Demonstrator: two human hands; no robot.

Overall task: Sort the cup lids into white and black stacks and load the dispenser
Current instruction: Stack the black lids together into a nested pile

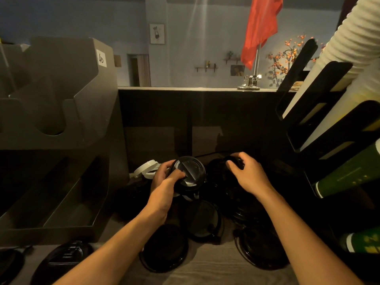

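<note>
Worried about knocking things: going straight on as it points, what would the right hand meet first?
The right hand grips a black lid; beyond that, probably the dark counter panel, depth unclear.

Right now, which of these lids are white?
The white lids just behind the left hand, at the pile's back left edge. Every other lid in view is black, including the black lid that hand grips and another in the right hand.

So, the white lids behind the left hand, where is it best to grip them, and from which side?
Probably pinch the raised upper rim of the white lids, coming from above and the left. They lie tilted with that edge free, while the left hand, holding black lids, covers their right side. The right hand grips another black lid.
</note>
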